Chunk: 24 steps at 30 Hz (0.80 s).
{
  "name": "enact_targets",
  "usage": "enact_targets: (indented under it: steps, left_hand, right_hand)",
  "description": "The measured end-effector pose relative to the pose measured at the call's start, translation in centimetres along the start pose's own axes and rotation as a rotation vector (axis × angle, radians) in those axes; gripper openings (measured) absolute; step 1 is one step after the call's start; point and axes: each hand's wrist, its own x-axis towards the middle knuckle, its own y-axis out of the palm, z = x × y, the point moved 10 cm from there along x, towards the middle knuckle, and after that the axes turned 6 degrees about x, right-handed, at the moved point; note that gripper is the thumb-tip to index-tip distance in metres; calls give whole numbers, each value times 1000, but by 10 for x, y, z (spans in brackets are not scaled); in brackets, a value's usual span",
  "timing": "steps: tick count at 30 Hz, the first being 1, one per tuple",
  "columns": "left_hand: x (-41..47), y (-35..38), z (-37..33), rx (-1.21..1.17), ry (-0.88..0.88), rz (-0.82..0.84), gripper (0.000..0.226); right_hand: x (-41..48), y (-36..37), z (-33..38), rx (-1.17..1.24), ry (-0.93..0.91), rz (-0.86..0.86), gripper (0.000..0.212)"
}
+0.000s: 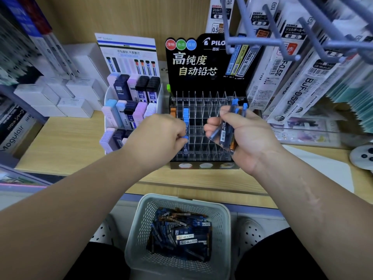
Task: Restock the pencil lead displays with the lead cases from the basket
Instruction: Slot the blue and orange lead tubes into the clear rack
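At the display (201,110), your left hand (159,134) pinches 1 case (185,138); your right hand (246,136) grasps several cases (222,132).

The left hand (159,136) pinches a blue-capped case (186,143) in a left column of the clear rack (203,122). Just right of it, the right hand (242,138) grips a bundle of cases (223,132) in front of the rack. Near, a basket (139,219) holds loose cases (181,233).
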Motion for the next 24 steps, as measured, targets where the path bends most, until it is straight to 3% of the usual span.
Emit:
enact_targets:
  steps: [5, 9, 11, 13, 17, 19, 24]
  left_hand:
    - [-3, 14, -1, 71, -13, 32, 30]
    - [-4, 16, 1, 58, -86, 97, 24]
    - [-2, 4, 1, 14, -122, 51, 19]
    - [-1, -10, 0, -221, -232, -6, 18]
    - [-16, 14, 1, -924, -632, 91, 16]
    - [-21, 21, 3, -1066, -718, 56, 8]
    - [-25, 29, 2, -1211, -769, 54, 14]
  right_hand:
    - [0, 1, 0, 9, 11, 20, 5]
    - [1, 2, -1, 20, 21, 35, 9]
    - [0, 3, 0, 26, 17, 45, 14]
    - [0, 5, 2, 14, 6, 57, 15]
    - [-2, 11, 1, -65, -29, 102, 7]
    - [-4, 15, 0, -43, -30, 134, 9]
    - [-8, 18, 1, -65, -32, 158, 13]
